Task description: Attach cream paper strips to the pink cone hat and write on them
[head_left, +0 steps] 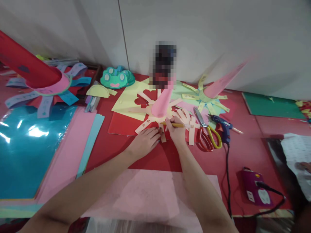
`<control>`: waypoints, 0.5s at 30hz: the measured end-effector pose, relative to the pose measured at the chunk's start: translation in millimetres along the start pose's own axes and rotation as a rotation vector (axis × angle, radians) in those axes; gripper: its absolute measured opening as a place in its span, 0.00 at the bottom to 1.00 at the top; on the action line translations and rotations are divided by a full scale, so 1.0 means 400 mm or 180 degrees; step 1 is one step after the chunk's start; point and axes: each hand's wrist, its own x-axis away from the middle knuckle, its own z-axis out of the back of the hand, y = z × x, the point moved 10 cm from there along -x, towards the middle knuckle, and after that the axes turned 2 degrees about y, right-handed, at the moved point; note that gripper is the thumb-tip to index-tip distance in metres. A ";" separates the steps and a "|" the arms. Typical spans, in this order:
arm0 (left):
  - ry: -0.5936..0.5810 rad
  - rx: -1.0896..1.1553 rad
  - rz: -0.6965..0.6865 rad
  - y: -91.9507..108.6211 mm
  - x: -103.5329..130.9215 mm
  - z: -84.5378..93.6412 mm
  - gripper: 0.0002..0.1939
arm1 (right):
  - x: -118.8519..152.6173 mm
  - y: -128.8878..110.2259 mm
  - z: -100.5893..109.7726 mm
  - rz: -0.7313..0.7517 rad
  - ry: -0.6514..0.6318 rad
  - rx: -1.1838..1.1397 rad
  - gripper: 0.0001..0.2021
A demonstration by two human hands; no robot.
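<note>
A pink paper cone [162, 103] stands at the middle of the red table, with pale paper strips spread around its base. My right hand [177, 129] is closed around a yellow pencil [178, 124], whose tip points left over a strip in front of the cone. Flat beside it, my left hand [145, 142] rests with its fingertips at that pale strip [163, 136]. Another strip [143, 125] to the left bears written marks. Loose pale strips [191, 134] lie just right of my right hand.
Scissors [206, 129] and a blue glue gun [222, 126] lie right, its cord running toward a purple power box [258, 187]. A second pink cone [218, 85] stands behind them. Green frog cutouts [116, 78], a red cone [31, 66] and coloured sheets [70, 145] are left.
</note>
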 end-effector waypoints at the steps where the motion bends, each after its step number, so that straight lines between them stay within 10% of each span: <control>1: 0.0007 -0.0014 -0.0008 0.001 0.000 0.001 0.16 | 0.000 0.000 -0.001 -0.0008 -0.0013 0.0003 0.17; 15: -0.0120 0.0005 0.0029 -0.004 0.001 -0.013 0.16 | -0.002 0.011 -0.009 -0.0093 -0.0079 0.0042 0.15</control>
